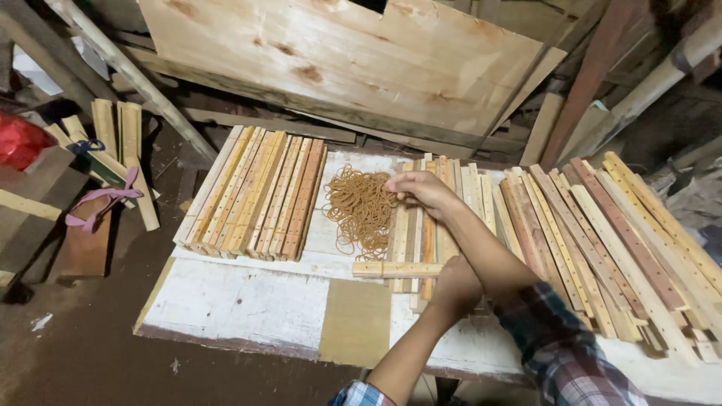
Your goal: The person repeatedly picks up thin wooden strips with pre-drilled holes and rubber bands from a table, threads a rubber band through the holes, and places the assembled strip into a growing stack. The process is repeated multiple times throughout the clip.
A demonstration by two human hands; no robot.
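Reaching across the desk [241, 304], my right hand [423, 189] sits at the right edge of the heap of rubber bands [362, 209], fingertips pinched together on what looks like a band or two — too small to be sure. The heap lies just to the left of that hand, a loose tangle of thin tan loops on the worn white-painted top. My left hand [456, 288] is nearer me, closed down over the short stack of wooden slats [421, 233] that runs lengthwise away from me, with one slat [396, 268] lying crosswise at its near end. So the right hand is the nearer one to the bands, the left the nearer to the stack. The slats are narrow, flat, pale to reddish wood with rows of small holes — the same kind as the neat row on the left [256, 194] and the fanned pile on the right [609, 240]. A large plywood sheet [338, 53] leans behind, smooth and knotted.
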